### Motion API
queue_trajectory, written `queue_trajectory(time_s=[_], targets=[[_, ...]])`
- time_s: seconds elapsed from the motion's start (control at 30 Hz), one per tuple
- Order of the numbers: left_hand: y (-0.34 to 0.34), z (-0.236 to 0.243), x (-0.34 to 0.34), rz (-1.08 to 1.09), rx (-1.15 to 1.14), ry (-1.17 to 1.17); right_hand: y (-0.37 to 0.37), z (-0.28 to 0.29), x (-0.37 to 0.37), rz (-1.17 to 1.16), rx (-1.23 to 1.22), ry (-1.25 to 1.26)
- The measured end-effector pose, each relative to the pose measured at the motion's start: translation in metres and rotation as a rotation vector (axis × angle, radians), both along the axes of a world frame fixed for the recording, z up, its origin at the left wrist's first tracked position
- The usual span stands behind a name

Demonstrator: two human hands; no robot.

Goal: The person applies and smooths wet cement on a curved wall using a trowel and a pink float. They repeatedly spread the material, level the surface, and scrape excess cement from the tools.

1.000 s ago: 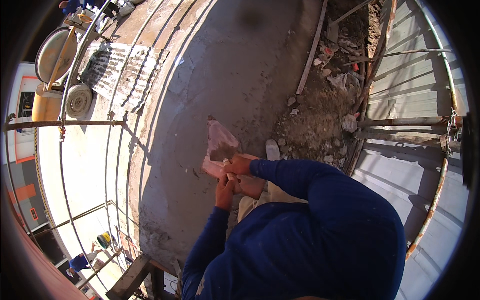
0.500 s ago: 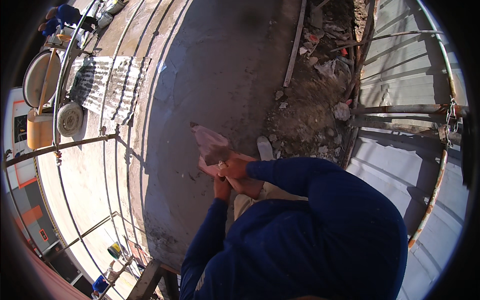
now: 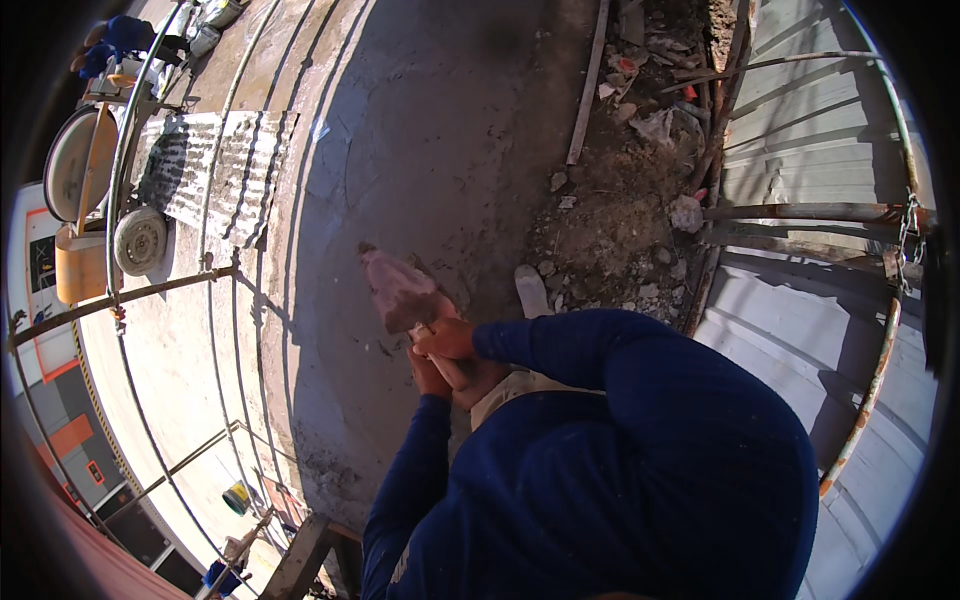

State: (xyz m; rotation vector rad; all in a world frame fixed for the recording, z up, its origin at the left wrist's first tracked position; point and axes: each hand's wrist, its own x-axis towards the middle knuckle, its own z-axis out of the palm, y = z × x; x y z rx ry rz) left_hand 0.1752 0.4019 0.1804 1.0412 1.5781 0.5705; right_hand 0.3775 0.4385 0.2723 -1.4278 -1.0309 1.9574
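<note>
Both my hands are together in front of my lap, at the near end of a pinkish, tapering piece. That piece lies over the grey ground with a dark, dirty tip at its far end, and a shadow crosses its middle. I cannot tell its kind. My right hand is closed near its wide end. Just below and left of it, my left hand is closed too, and its fingers are partly hidden. A pale rod-like length shows between the hands and my tan trousers. A light shoe rests to the right.
Rubble and a long timber strip lie on the right, before a corrugated metal wall. Metal rails cross the left side. Beyond them are a stained corrugated sheet, a wheeled machine and another person.
My hands and the pinkish piece have shifted slightly left. The right hand now covers more of the piece's near end.
</note>
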Motion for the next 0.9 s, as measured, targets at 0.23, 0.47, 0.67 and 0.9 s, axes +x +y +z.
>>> queue_trajectory(time_s=[0.23,0.47,0.67,0.9], targets=[[0.010,0.016,0.002,-0.239,0.067,0.254,-0.001,0.008,-0.009,-0.108,-0.002,-0.080],[-0.010,0.009,-0.066,-0.072,-0.305,0.628,-0.001,-0.020,0.088,-0.116,-0.240,0.234],[-0.058,0.024,-0.151,0.209,-0.470,0.412,-0.059,-0.052,0.221,-0.173,-0.285,-0.170],[-0.126,0.005,-0.221,-0.193,-0.470,0.713,-0.153,-0.130,0.302,-0.275,-0.509,-0.472]])
